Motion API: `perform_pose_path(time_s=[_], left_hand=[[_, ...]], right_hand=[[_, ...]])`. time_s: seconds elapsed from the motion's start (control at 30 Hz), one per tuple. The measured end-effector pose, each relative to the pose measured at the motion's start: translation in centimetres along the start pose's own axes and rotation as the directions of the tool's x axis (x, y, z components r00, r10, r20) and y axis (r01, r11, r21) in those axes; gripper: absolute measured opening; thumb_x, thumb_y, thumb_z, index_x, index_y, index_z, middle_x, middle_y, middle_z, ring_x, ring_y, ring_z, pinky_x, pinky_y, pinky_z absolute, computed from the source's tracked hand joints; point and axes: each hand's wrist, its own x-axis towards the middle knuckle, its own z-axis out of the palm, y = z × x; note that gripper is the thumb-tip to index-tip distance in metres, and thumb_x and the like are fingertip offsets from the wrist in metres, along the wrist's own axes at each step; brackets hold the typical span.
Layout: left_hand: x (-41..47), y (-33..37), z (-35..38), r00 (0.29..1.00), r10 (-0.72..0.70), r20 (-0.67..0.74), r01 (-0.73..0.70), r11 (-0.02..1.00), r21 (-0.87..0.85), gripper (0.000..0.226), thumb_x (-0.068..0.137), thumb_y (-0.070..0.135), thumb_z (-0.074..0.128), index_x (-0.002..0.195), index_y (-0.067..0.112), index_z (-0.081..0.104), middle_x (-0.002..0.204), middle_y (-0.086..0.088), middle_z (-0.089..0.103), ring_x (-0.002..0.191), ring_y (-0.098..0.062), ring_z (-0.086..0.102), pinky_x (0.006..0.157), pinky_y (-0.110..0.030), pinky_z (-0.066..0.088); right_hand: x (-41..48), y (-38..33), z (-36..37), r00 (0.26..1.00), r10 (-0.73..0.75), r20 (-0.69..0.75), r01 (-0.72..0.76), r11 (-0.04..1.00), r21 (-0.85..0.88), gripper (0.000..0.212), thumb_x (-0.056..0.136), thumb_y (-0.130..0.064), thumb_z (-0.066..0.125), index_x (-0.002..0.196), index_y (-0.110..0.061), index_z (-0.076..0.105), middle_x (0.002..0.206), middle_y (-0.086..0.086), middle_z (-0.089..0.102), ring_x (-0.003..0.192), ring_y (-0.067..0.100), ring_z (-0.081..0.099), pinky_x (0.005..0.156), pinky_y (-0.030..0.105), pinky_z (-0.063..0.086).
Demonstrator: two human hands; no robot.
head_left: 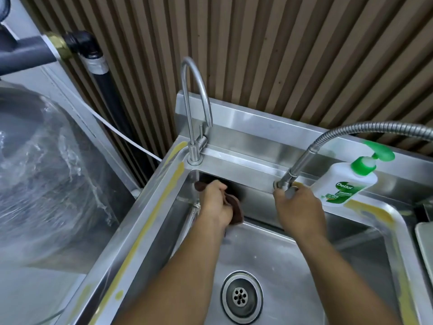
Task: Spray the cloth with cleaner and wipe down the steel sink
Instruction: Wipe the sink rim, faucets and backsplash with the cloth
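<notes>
My left hand (pixel 215 204) grips a dark brown cloth (pixel 235 208) against the back wall of the steel sink (pixel 269 249), near its far left corner. Part of the cloth sticks out left of my fingers and part hangs below them. My right hand (pixel 297 207) holds the metal nozzle (pixel 284 184) of a flexible steel hose (pixel 351 130) at the sink's back rim. A round drain (pixel 241 296) lies in the basin between my forearms.
A gooseneck tap (pixel 194 109) stands at the sink's back left corner. A white Dettol pump bottle (pixel 346 181) with a green top lies on the back ledge right of my right hand. A plastic-wrapped tank (pixel 42 172) fills the left. Slatted wall behind.
</notes>
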Motion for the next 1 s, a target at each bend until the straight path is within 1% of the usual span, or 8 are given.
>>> perform_pose_path(time_s=[0.1, 0.2, 0.4, 0.6, 0.73, 0.8, 0.9, 1.0], left_hand=[[0.4, -1.5, 0.5, 0.999, -0.042, 0.023, 0.038, 0.986, 0.159, 0.026, 0.077, -0.010, 0.034, 0.067, 0.014, 0.031, 0.063, -0.003, 0.029, 0.048, -0.018, 0.030, 0.044, -0.021, 0.035], [-0.3, -1.0, 0.9, 0.993, -0.082, 0.080, 0.067, 0.983, 0.173, 0.025, 0.077, -0.011, 0.031, 0.065, 0.012, 0.033, 0.056, -0.004, 0.034, 0.038, -0.018, 0.038, 0.043, -0.019, 0.038], [-2.4, 3.7, 0.9, 0.983, 0.180, 0.040, -0.184, 0.972, 0.147, 0.025, 0.077, -0.014, 0.038, 0.087, 0.008, 0.046, 0.068, -0.007, 0.043, 0.063, -0.022, 0.043, 0.058, -0.032, 0.036], [0.9, 0.4, 0.2, 0.994, 0.024, -0.104, -0.012, 0.993, 0.118, 0.031, 0.075, -0.015, 0.030, 0.073, 0.015, 0.036, 0.064, -0.005, 0.032, 0.048, -0.017, 0.031, 0.040, -0.017, 0.035], [-0.5, -0.8, 2.2, 0.999, -0.049, 0.007, 0.047, 0.984, 0.173, 0.029, 0.074, -0.017, 0.030, 0.065, 0.010, 0.035, 0.050, -0.002, 0.031, 0.036, -0.016, 0.034, 0.039, -0.017, 0.037], [-2.1, 0.4, 2.8, 0.993, -0.086, 0.085, 0.070, 0.981, 0.181, 0.028, 0.071, -0.015, 0.030, 0.061, 0.010, 0.036, 0.058, -0.003, 0.032, 0.042, -0.020, 0.036, 0.038, -0.018, 0.038], [-2.3, 2.3, 2.0, 0.995, -0.010, 0.101, -0.005, 0.988, 0.153, 0.028, 0.072, -0.015, 0.028, 0.062, 0.009, 0.039, 0.059, -0.005, 0.034, 0.040, -0.021, 0.039, 0.036, -0.016, 0.037], [-1.1, 2.0, 1.0, 0.999, 0.015, 0.039, -0.021, 0.990, 0.142, 0.023, 0.072, -0.011, 0.033, 0.065, 0.009, 0.040, 0.065, -0.006, 0.034, 0.052, -0.020, 0.035, 0.043, -0.020, 0.034]], right_hand=[[-0.1, -0.1, 0.0, 1.000, 0.003, -0.001, -0.003, 1.000, -0.006, 0.030, 0.093, -0.041, 0.053, 0.099, -0.015, 0.066, 0.090, 0.012, 0.065, 0.083, 0.033, 0.050, 0.072, 0.036, 0.038], [-0.3, -0.1, -0.1, 1.000, 0.006, 0.002, -0.006, 1.000, -0.003, 0.030, 0.093, -0.042, 0.052, 0.094, -0.014, 0.063, 0.088, 0.011, 0.063, 0.083, 0.033, 0.050, 0.072, 0.036, 0.038], [-0.6, -0.3, -0.1, 1.000, 0.002, 0.021, -0.003, 0.999, 0.036, 0.022, 0.095, -0.040, 0.052, 0.089, -0.019, 0.057, 0.084, 0.009, 0.057, 0.084, 0.034, 0.049, 0.073, 0.036, 0.039], [-0.6, -0.1, 0.1, 1.000, -0.002, 0.016, 0.001, 0.998, 0.057, 0.024, 0.096, -0.041, 0.052, 0.090, -0.018, 0.057, 0.082, 0.007, 0.055, 0.082, 0.034, 0.049, 0.072, 0.035, 0.038], [-0.5, 0.1, 0.4, 1.000, 0.005, 0.007, -0.006, 0.999, 0.054, 0.023, 0.093, -0.037, 0.051, 0.084, -0.018, 0.058, 0.078, 0.007, 0.059, 0.081, 0.036, 0.053, 0.070, 0.036, 0.039], [-0.6, 0.0, 0.3, 1.000, 0.009, 0.008, -0.010, 0.998, 0.058, 0.024, 0.092, -0.036, 0.051, 0.078, -0.017, 0.056, 0.075, 0.007, 0.059, 0.080, 0.038, 0.054, 0.069, 0.036, 0.040], [-0.6, 0.0, 0.1, 1.000, 0.002, 0.009, -0.002, 0.999, 0.050, 0.023, 0.093, -0.036, 0.050, 0.078, -0.018, 0.053, 0.072, 0.006, 0.056, 0.080, 0.038, 0.054, 0.069, 0.036, 0.040], [-0.5, 0.1, 0.1, 1.000, 0.000, 0.006, 0.000, 0.999, 0.045, 0.020, 0.094, -0.037, 0.050, 0.087, -0.019, 0.055, 0.074, 0.003, 0.053, 0.081, 0.035, 0.051, 0.071, 0.036, 0.039]])
